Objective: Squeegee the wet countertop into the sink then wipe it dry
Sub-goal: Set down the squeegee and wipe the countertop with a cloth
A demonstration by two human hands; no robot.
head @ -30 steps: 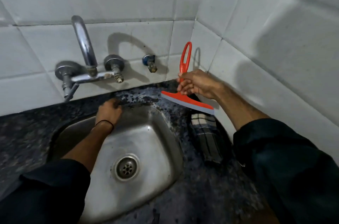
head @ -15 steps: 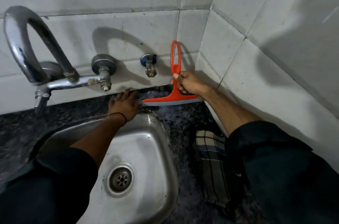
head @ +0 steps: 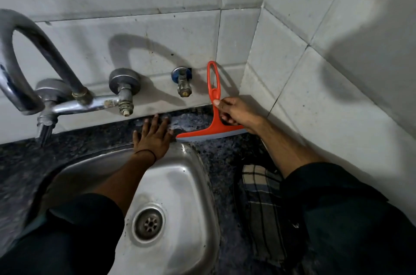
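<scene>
My right hand (head: 237,112) grips the handle of a red squeegee (head: 212,117) with a grey blade. The blade rests on the dark speckled countertop (head: 225,153) in the back right corner, just behind the steel sink (head: 180,184). My left hand (head: 154,137) lies flat with fingers spread on the counter strip behind the sink, right beside the blade's left end. A checked cloth (head: 263,207) lies on the counter to the right of the sink, partly under my right arm.
A curved chrome tap (head: 33,65) with two valves juts from the tiled back wall on the left. A small blue-collared stopcock (head: 183,81) sticks out next to the squeegee handle. A tiled side wall (head: 315,72) closes the corner on the right. The drain (head: 148,223) sits low in the sink.
The squeegee came down from held in the air to blade on the counter by the back wall. My left hand moved from the sink's rim up onto the counter and spread flat.
</scene>
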